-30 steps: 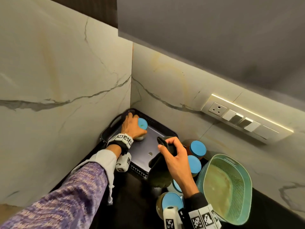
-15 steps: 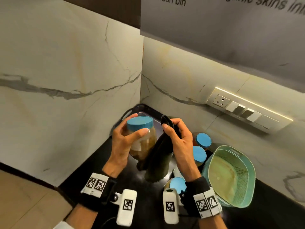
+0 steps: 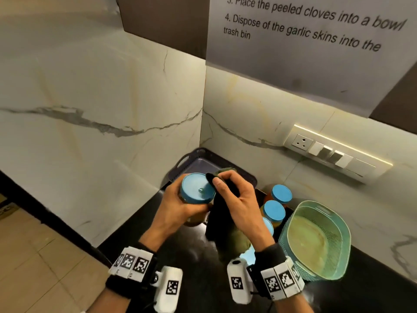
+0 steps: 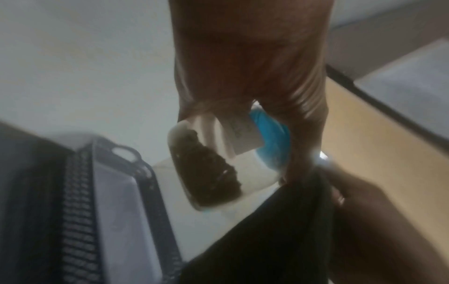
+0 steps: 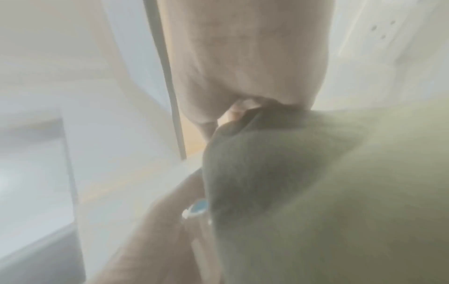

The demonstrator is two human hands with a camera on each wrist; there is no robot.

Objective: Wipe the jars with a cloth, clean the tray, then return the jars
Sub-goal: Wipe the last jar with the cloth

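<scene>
My left hand grips a clear jar with a blue lid, held above the counter in front of the dark tray. In the left wrist view the jar shows dark contents and a white label. My right hand pinches a dark green cloth against the lid's right edge; the cloth hangs down past the jar. Three more blue-lidded jars stand on the counter to the right, partly hidden by my right hand. The tray holds no jars.
A teal mesh basket sits at the right on the black counter. Marble walls meet in a corner behind the tray. A switch panel is on the right wall, and a printed paper sheet hangs above.
My left hand lifted the jar off the tray and brought it toward me. My right hand moved the cloth up onto the jar's lid.
</scene>
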